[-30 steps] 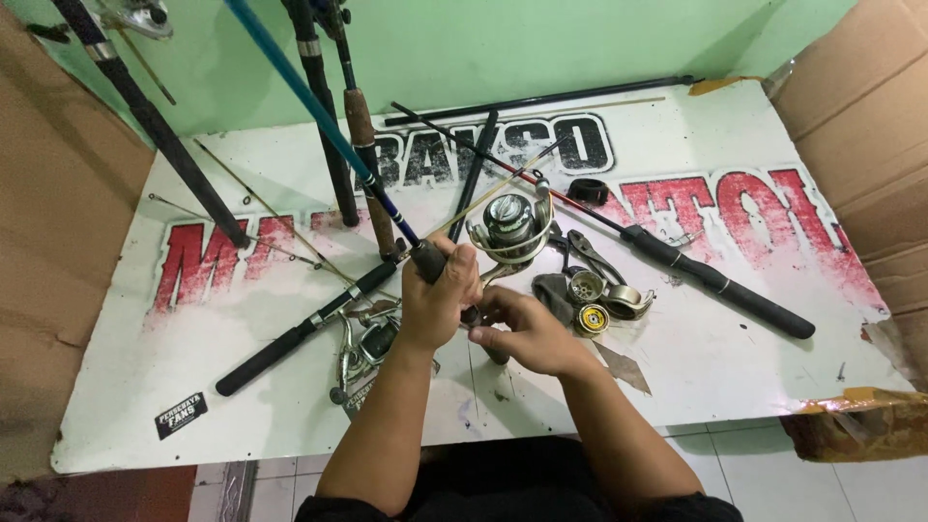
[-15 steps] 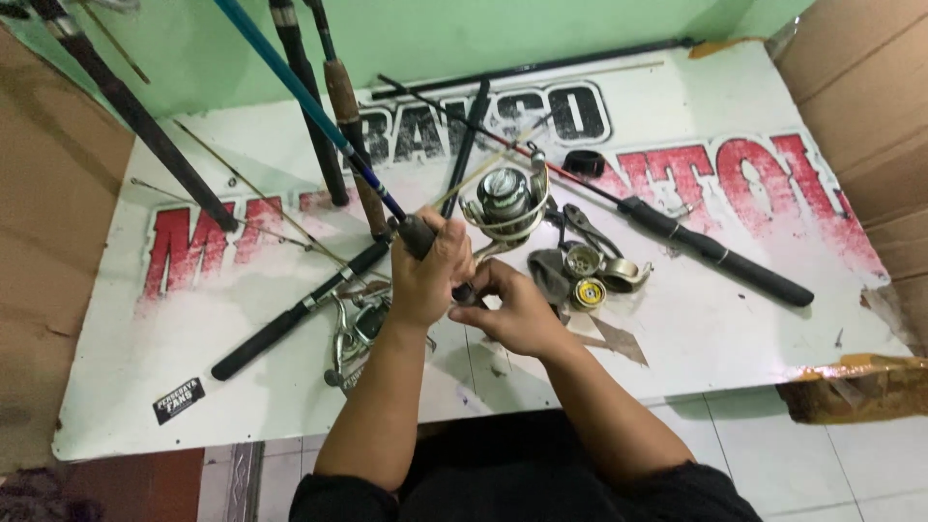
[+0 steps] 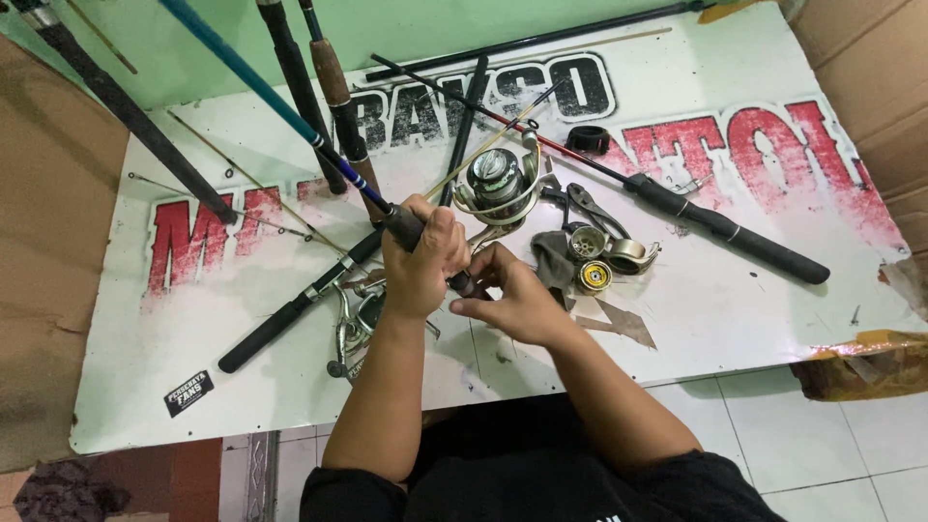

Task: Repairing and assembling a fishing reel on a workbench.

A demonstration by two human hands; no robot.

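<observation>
Your left hand (image 3: 418, 261) is clamped around the dark grip of the blue fishing rod (image 3: 280, 106), which slants up and away over the white printed board (image 3: 735, 319); your right hand (image 3: 512, 295) has its fingertips pinched together at the butt end of that grip, just below the left fist. Compared with half a second ago, both hands sit in the same hold with the silver spinning reel (image 3: 498, 184) just beyond them, so the work stays at the rod's seat. A second reel (image 3: 360, 324) lies under your left wrist, and loose reel parts (image 3: 599, 256) rest just to the right.

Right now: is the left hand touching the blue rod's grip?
Touching. The head view shows the left hand wrapped around the dark grip of the blue rod, fingers closed over it with no gap.
</observation>
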